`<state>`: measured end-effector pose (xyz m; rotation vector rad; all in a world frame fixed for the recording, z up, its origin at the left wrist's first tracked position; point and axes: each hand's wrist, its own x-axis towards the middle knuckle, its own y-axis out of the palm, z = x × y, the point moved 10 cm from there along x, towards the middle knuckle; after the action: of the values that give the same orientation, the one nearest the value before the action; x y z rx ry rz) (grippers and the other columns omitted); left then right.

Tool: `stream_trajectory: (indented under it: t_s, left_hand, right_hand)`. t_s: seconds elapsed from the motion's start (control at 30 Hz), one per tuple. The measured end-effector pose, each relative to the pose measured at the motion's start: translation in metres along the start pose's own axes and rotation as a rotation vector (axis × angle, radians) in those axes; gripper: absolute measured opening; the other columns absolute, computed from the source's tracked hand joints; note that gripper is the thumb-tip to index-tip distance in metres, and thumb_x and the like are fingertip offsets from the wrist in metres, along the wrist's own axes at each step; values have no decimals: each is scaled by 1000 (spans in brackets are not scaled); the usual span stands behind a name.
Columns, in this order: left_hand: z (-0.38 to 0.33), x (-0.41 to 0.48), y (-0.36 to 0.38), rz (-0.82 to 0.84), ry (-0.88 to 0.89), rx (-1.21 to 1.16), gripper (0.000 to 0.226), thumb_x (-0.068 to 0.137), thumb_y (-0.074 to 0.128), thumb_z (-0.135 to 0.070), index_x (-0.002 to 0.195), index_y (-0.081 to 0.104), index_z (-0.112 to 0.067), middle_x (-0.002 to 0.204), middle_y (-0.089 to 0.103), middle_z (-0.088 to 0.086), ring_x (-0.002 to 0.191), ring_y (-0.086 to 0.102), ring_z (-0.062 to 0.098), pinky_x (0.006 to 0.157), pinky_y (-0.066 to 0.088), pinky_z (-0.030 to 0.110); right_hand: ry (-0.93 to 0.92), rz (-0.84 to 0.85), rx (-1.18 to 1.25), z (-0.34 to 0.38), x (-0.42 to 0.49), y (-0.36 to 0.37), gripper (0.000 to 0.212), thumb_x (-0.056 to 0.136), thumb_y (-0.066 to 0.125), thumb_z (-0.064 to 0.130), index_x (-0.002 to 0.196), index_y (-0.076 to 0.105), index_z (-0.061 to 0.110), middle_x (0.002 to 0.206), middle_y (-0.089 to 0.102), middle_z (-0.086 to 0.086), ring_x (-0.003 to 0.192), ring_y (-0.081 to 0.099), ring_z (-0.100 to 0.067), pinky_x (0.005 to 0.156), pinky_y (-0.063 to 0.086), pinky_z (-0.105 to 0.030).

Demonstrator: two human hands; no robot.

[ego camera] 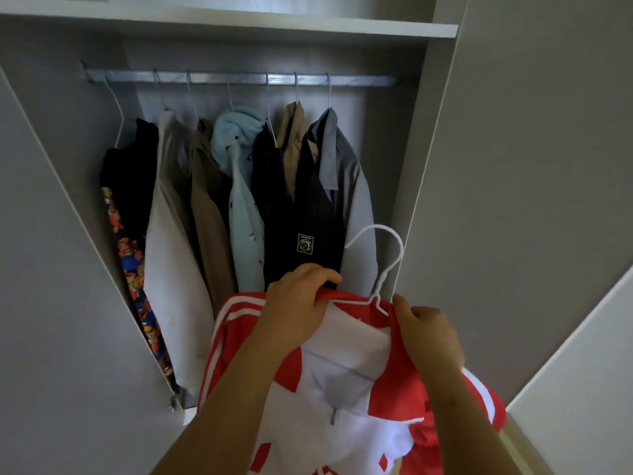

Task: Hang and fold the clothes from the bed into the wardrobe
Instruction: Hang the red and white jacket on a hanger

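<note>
The fingers of my left hand curl over the red collar edge of the red-and-white jacket and grip it. My right hand pinches the same edge on the other side, just beside the neck of the white wire hanger that sits inside the jacket. The jacket hangs lengthwise from my hands, collar end up towards the wardrobe, zip and white front facing me, its body dropping out of view below. The hanger's hook stands above the collar, its open tip curving over to the left, well below the rail. On that metal rail hang a black top, a cartoon-print piece, a pale grey garment, a khaki one, a light blue one, a navy one with a square patch and a grey-blue shirt. A grey shelf runs above, and plain grey panels flank the opening.
</note>
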<state>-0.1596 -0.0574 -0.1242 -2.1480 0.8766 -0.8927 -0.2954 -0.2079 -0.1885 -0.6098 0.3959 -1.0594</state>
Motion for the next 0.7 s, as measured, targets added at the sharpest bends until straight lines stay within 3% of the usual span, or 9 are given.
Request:
stream_trajectory:
  t_s: [0.07,0.17,0.3,0.5,0.7]
  left_hand:
    - [2,3,12,39,-50,-9,35,87,60,-16,121,56,-24,128,49,-4,118,46,14,103,37,37]
    - [0,7,26,6,-120,-173,28,90,55,-15,117,58,-24,122,50,-7,109,47,6,94,39,19]
    - [-3,9,26,-228,-206,-377,31,93,42,0,97,61,-25,101,57,-9,85,55,1,73,40,-1]
    - [-25,27,50,-271,-214,-464,34,92,41,2,85,56,-27,89,56,-14,75,57,0,68,42,-1]
    - [-25,61,81,-168,-277,-467,28,92,43,2,89,57,-21,99,58,-2,93,60,18,86,47,25]
  right_hand:
    - [109,41,45,-32,3,1,47,89,47,46,58,59,13,62,56,-1,62,53,-20,64,39,-29]
    - [189,38,100,-61,9,-5,44,88,51,39,53,57,12,64,57,-6,75,56,-30,73,42,-33]
    - [217,21,108,-85,20,-27,38,88,52,36,55,56,20,63,55,-2,64,51,-21,70,38,-31]
    - [289,1,106,-121,29,-48,38,91,50,33,62,60,10,60,52,-5,59,48,-21,64,35,-29]
    - [287,-80,178,-124,50,-58,43,92,49,29,57,56,6,57,53,-9,55,47,-21,49,31,-26]
